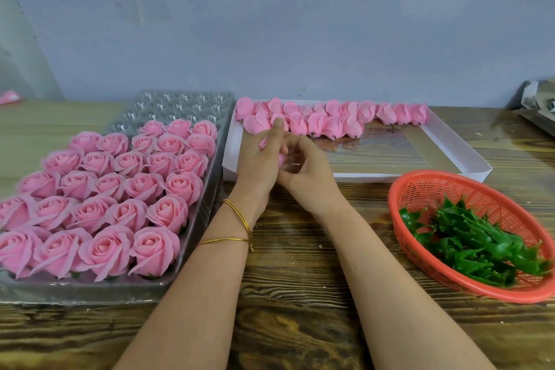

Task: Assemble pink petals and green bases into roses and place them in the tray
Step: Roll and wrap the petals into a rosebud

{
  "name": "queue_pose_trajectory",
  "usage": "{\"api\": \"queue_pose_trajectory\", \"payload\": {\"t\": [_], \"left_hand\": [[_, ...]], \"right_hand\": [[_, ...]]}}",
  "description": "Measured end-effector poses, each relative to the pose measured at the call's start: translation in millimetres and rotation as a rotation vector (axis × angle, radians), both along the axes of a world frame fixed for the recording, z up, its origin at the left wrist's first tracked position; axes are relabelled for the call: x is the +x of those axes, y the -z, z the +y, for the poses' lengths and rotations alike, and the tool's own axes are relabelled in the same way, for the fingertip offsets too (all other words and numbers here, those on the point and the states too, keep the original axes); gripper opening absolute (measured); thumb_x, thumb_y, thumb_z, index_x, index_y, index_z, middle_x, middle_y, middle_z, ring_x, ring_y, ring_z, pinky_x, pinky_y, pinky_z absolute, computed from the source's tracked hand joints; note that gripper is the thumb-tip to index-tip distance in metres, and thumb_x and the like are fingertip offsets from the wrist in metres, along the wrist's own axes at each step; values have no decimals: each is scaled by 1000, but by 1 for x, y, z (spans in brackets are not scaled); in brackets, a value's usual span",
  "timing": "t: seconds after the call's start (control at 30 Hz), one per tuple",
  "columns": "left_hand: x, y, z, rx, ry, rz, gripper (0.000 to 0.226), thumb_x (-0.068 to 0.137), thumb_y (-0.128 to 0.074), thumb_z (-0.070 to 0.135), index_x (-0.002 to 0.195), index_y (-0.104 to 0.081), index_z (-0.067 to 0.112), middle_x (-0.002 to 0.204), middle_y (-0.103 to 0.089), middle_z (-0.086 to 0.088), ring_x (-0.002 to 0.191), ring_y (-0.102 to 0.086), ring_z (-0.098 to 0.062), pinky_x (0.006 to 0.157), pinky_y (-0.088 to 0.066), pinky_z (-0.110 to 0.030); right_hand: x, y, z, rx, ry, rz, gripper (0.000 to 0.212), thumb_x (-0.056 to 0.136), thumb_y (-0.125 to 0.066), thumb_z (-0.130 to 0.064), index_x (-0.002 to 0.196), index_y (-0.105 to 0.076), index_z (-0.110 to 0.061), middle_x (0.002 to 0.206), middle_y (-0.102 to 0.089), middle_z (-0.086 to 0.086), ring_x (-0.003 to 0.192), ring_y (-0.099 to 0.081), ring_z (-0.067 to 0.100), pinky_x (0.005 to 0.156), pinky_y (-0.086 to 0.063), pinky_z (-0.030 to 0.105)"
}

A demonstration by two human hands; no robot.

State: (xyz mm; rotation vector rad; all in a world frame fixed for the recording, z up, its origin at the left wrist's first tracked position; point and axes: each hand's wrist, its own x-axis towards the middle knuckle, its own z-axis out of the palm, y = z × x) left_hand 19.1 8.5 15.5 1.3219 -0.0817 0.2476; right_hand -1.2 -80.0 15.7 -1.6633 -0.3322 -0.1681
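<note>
Pink and mostly hidden, a petal bud [263, 143] sits between two hands over the near left corner of a white box [468, 156]. Fingers [277, 133] of the left hand [259, 164] curl round it; those of the right hand [309, 173] pinch it. Finished roses [99, 186] fill most of a clear tray [201, 228], left. A red basket [401, 186] on the wooden worktop [300, 267], right, holds green bases [474, 245].

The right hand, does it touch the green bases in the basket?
Apart. The head view shows bare table between the right hand and the basket holding the green bases.
</note>
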Motion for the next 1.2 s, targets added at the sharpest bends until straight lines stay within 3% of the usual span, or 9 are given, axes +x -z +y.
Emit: {"api": "queue_pose_trajectory", "payload": {"t": [0.13,0.27,0.37,0.47,0.6,0.73,0.93,1.1,1.2], "left_hand": [[0,-2,1,43,1,-15,40,94,-58,39,73,-65,6,71,-60,-12,68,-62,-20,59,-51,-27],[-4,-4,4,91,28,-48,38,92,-62,35,55,-65,26,58,-59,4,63,-61,-11,56,-51,-23],[-5,-4,4,131,15,-80,38,91,-64,31,53,-65,28,53,-57,11,59,-59,-5,54,-50,-20],[-4,-4,6,153,-7,-100,40,92,-63,33,52,-62,29,51,-53,12,56,-54,-3,53,-46,-17],[-3,-2,4,160,-22,-75,45,89,-56,48,48,-56,30,52,-50,11,56,-53,-3,55,-46,-16],[2,1,2,94,-56,-39,50,87,-52,54,45,-49,25,67,-55,-11,65,-57,-17,59,-50,-26],[1,0,1,100,-35,-13,48,79,-53,65,50,-56,27,74,-63,-9,72,-62,-22,67,-51,-40],[-1,2,4,130,0,-66,22,86,-66,40,69,-68,26,70,-68,0,73,-69,-16,65,-55,-32],[-3,1,3,123,0,-75,16,84,-69,36,75,-69,22,77,-69,-6,79,-69,-21,74,-58,-42]], "right_hand": [[2,1,0,-2,-1,11,25,81,-62,18,104,-55,12,83,-57,0,61,-51,-8,63,-44,10],[-2,-4,0,-28,-6,-5,28,85,-58,16,112,-61,7,96,-67,16,81,-63,4,73,-53,20],[-1,-5,-1,-33,-8,-17,32,86,-56,15,116,-61,5,110,-65,25,104,-64,30,94,-53,39],[-2,-3,-1,-25,-18,-13,30,87,-54,16,114,-62,6,111,-62,30,108,-61,38,96,-50,49],[-3,-6,-1,-27,-29,-7,31,87,-55,15,114,-64,1,109,-66,20,104,-65,27,95,-53,41],[-4,-7,0,-4,-28,-10,33,82,-57,17,103,-66,-7,88,-66,-3,77,-61,-2,74,-50,16],[-1,-2,1,1,33,26,29,79,-63,17,94,-56,-7,82,-58,-4,64,-55,-9,64,-46,10],[-1,-4,0,44,23,43,29,88,-61,8,116,-60,4,101,-68,15,87,-62,7,79,-55,22],[-5,-8,-1,31,-3,28,33,91,-57,9,122,-62,-2,105,-70,8,93,-64,7,88,-55,34]]}}
